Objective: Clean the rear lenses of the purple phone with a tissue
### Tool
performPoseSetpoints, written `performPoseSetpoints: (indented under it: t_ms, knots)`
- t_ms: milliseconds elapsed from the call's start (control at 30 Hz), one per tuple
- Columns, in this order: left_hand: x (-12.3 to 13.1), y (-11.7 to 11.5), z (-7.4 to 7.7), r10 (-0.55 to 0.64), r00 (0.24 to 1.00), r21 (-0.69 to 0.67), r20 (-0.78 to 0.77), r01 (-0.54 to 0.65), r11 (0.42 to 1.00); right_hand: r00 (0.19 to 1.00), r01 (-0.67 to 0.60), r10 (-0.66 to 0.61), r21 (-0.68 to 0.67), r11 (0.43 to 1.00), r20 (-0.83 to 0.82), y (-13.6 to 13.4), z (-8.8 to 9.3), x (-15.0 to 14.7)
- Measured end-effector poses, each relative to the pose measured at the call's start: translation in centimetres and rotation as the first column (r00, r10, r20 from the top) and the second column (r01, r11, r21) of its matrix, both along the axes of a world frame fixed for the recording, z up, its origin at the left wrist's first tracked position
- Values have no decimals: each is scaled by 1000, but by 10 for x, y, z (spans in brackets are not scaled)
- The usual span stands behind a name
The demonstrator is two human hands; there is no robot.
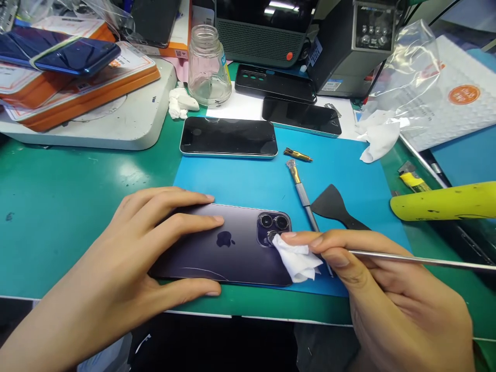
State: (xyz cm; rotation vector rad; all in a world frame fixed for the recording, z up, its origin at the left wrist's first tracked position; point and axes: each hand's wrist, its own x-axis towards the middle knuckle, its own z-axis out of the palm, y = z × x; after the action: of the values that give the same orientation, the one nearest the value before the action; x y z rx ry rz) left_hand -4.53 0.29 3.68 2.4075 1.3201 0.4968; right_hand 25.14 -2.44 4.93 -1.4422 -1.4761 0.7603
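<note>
Along the near side of the blue mat [240,178], a purple phone [242,258] lies back up, its long axis running left to right, with the end bearing the camera block [274,230] pointing to the person's right. The leaf of the logo [225,239] points the same way. The left hand [135,245] is spread over the other end, 2 fingertips at the far edge and back, thumb along the near edge. The right hand [399,294] pinches a thin metal rod [426,262] between thumb and fingers; a white tissue [296,258] at its tip touches the nearest of 3 lenses. Beneath these fingers passes a grey-handled brush [302,195], and they hide the handle end of a black spatula [331,204]. Beyond lie a loose brush head [298,155] and 2 dark-screened phones [228,137]. To the right, a yellow tube [445,201] juts in near the rod.
</note>
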Motion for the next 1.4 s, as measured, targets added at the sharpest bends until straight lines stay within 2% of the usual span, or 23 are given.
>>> performPoseSetpoints:
  t_ms: [167,200,300,400,567,900,1133,1400]
  knots:
    - [0,0,2,-2,1000,-14,30,2,1000,998,-43,41,-33,999,-52,-3,-2,0]
    - [0,1,2,-5,999,-19,39,6,1000,995,-20,17,-25,999,-95,-4,-3,0]
    - [1,1,2,-16,998,-23,56,18,1000,937,168,-135,78,983,-322,-5,-9,0]
    - [1,0,2,-10,998,-20,58,11,1000,887,257,-167,160,953,-430,-4,-14,1]
    - [2,-4,5,-6,998,-30,57,7,1000,944,136,-98,98,986,-315,-5,-16,5]
    - [3,-2,3,5,999,-32,42,-3,999,996,-4,9,61,998,-86,-7,-3,4]
    - [3,-3,2,14,1000,-9,18,-14,1000,999,10,-9,25,1000,-47,-10,-3,4]
    - [1,-3,-3,7,1000,24,5,-7,1000,999,18,-21,63,998,45,-9,-2,1]
